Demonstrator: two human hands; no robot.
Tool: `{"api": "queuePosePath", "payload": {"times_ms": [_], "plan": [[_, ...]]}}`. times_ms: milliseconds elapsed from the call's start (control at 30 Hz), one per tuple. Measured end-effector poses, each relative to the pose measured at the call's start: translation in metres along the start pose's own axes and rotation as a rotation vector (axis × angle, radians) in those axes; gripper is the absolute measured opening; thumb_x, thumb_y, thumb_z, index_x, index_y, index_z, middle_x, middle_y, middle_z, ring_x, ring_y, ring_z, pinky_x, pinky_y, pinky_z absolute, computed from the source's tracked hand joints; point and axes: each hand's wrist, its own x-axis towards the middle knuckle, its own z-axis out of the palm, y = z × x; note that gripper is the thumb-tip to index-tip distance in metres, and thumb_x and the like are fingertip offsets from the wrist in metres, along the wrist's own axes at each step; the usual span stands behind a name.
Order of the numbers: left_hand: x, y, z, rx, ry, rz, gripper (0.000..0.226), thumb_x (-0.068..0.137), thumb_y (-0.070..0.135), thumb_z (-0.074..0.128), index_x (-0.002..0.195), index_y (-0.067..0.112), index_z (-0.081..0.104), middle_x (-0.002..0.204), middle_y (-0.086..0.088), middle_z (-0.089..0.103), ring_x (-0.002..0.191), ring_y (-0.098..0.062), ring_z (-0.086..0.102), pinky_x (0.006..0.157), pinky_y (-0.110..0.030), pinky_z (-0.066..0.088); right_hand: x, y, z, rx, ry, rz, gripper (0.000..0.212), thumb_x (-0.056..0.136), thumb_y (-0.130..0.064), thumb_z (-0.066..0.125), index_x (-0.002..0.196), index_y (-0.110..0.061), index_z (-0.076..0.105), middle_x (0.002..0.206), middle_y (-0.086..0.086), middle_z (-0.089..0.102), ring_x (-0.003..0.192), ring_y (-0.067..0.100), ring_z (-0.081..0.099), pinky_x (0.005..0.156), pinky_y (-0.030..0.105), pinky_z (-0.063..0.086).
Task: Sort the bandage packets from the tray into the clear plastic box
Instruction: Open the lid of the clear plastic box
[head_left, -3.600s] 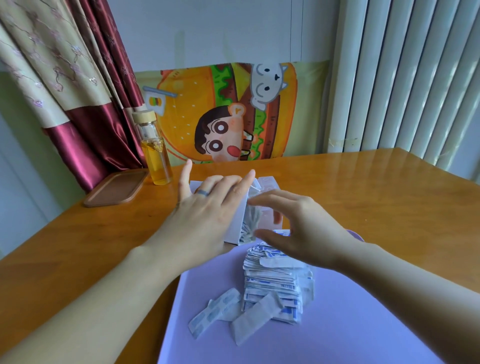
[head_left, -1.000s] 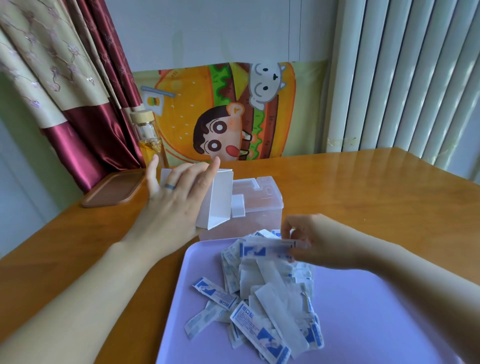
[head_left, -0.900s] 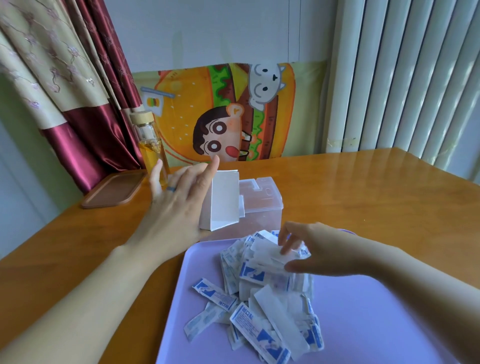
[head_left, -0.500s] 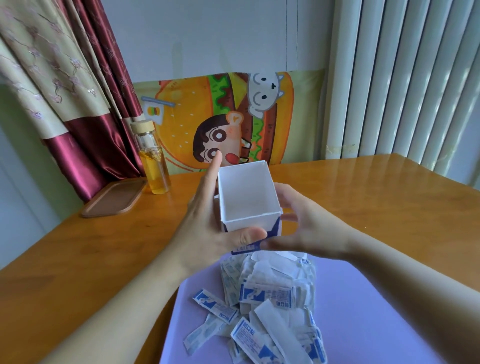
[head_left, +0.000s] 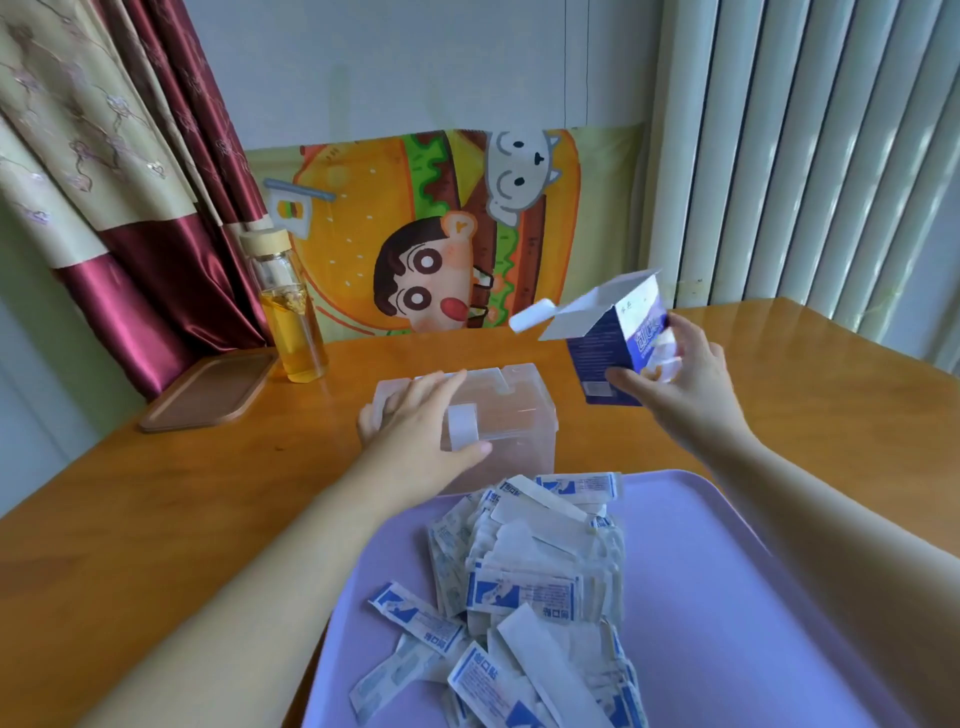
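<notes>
Judging progress, I reckon sorting hasn't begun: the bandage packets (head_left: 535, 571) lie heaped on the tray (head_left: 727, 597), my left hand (head_left: 415, 421) grips the closed clear plastic box (head_left: 514, 410) just beyond, my right hand (head_left: 680, 379) clasps an open carton (head_left: 602, 343).

Carton (head_left: 597, 353) now in right hand (head_left: 680, 384) alone (left hand (head_left: 415, 431) on box (head_left: 519, 431))
</notes>
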Motion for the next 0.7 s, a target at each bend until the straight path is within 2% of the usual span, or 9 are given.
{"api": "queuePosePath", "payload": {"times_ms": [67, 200, 333, 467, 600, 633, 700], "plan": [[0.006, -0.006, 0.010, 0.070, -0.044, -0.030, 0.070, 0.087, 0.056, 0.051, 0.146, 0.041, 0.017, 0.157, 0.013, 0.008, 0.144, -0.017, 0.007, 0.113, -0.052, 0.000, 0.006, 0.013, 0.000, -0.125, 0.036, 0.078, 0.076, 0.073, -0.032, 0.074, 0.140, -0.028, 0.036, 0.123, 0.006, 0.041, 0.122, 0.019, 0.036, 0.091, 0.028, 0.034], [0.015, -0.011, 0.022, 0.122, -0.032, -0.030, 0.063, 0.089, 0.054, 0.050, 0.144, 0.044, 0.022, 0.157, 0.011, 0.012, 0.144, -0.017, 0.006, 0.114, -0.054, 0.000, 0.013, 0.035, 0.008, -0.372, 0.018, 0.126, 0.056, 0.076, -0.035, 0.068, 0.128, -0.027, 0.048, 0.129, 0.010, 0.041, 0.122, 0.030, 0.032, 0.091, 0.035, 0.037], [0.016, -0.014, 0.025, 0.144, -0.008, -0.017, 0.060, 0.090, 0.051, 0.049, 0.144, 0.046, 0.022, 0.156, 0.011, 0.013, 0.143, -0.016, 0.007, 0.113, -0.054, 0.001, 0.014, 0.050, 0.014, -0.485, -0.069, 0.168, 0.047, 0.079, -0.033, 0.069, 0.121, -0.022, 0.051, 0.133, 0.011, 0.039, 0.125, 0.033, 0.031, 0.088, 0.037, 0.039], [0.015, -0.016, 0.026, 0.166, 0.003, 0.003, 0.063, 0.089, 0.048, 0.052, 0.144, 0.046, 0.020, 0.156, 0.013, 0.013, 0.143, -0.015, 0.007, 0.113, -0.054, 0.003, 0.013, 0.065, 0.017, -0.550, -0.181, 0.205, 0.045, 0.082, -0.031, 0.067, 0.123, -0.022, 0.051, 0.139, 0.011, 0.036, 0.130, 0.034, 0.028, 0.095, 0.040, 0.038], [0.012, -0.018, 0.025, 0.217, 0.043, 0.037, 0.069, 0.087, 0.048, 0.056, 0.145, 0.043, 0.019, 0.156, 0.014, 0.016, 0.143, -0.014, 0.011, 0.113, -0.053, 0.006, 0.014, 0.062, 0.012, -0.644, -0.197, 0.174, 0.048, 0.083, -0.034, 0.065, 0.129, -0.026, 0.050, 0.148, 0.011, 0.031, 0.140, 0.033, 0.018, 0.110, 0.044, 0.024], [0.012, -0.019, 0.024, 0.233, 0.068, 0.045, 0.069, 0.087, 0.048, 0.057, 0.145, 0.042, 0.020, 0.155, 0.015, 0.018, 0.142, -0.014, 0.013, 0.113, -0.053, 0.007, 0.014, 0.055, 0.012, -0.639, -0.146, 0.132, 0.048, 0.083, -0.034, 0.065, 0.128, -0.026, 0.051, 0.147, 0.009, 0.032, 0.139, 0.031, 0.019, 0.110, 0.043, 0.022], [0.012, -0.019, 0.027, 0.285, 0.119, 0.070, 0.068, 0.086, 0.047, 0.058, 0.145, 0.038, 0.025, 0.154, 0.013, 0.024, 0.141, -0.016, 0.020, 0.114, -0.050, 0.010, 0.011, 0.035, 0.014, -0.573, 0.010, -0.067, 0.043, 0.082, -0.030, 0.066, 0.123, -0.024, 0.056, 0.141, 0.006, 0.041, 0.133, 0.029, 0.029, 0.108, 0.042, 0.024]]}}
